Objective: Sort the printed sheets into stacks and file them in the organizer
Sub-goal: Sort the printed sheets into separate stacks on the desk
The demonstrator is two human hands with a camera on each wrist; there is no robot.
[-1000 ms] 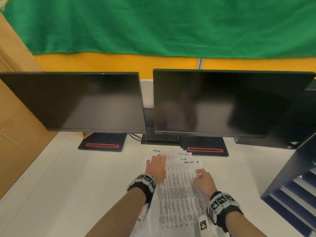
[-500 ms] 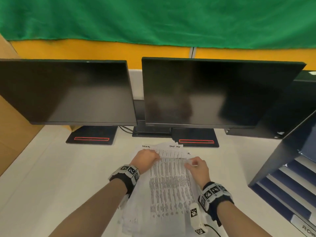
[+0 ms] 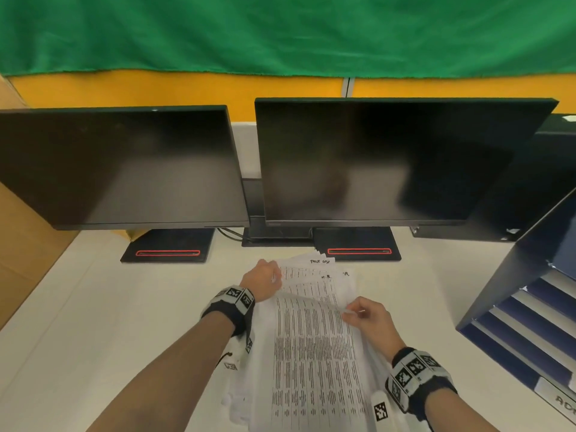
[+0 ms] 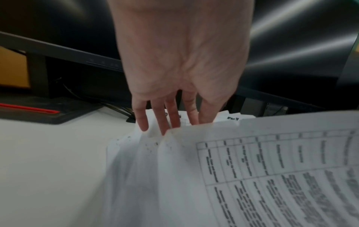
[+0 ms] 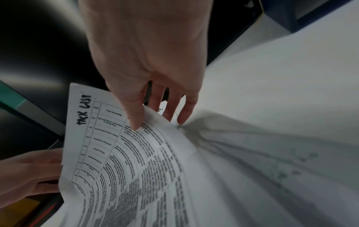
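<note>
A loose pile of printed sheets (image 3: pixel 311 272) lies on the white desk in front of the monitors. My right hand (image 3: pixel 353 311) pinches the far right corner of the top sheet (image 3: pixel 311 353) and holds that end raised. In the right wrist view the thumb lies on the top sheet (image 5: pixel 136 169), which is marked "TASK LIST", with the fingers behind it. My left hand (image 3: pixel 263 279) sits at the pile's far left edge. In the left wrist view its straight fingers (image 4: pixel 163 121) point down onto the pile behind the raised top sheet (image 4: pixel 272 161). The dark blue organizer (image 3: pixel 498 269) stands at the right.
Two dark monitors (image 3: pixel 118 166) (image 3: pixel 374 157) stand close behind the pile on black bases with red stripes (image 3: pixel 168 249). A cardboard box (image 3: pixel 21 251) borders the desk at the left. The organizer's shelf slots (image 3: pixel 536 310) face the pile. Bare desk (image 3: pixel 109 322) lies to the left.
My right hand has pinched the top sheet's far corner and drawn it up and toward me. My left hand has stayed at the pile's far left edge. The head view has tilted.
</note>
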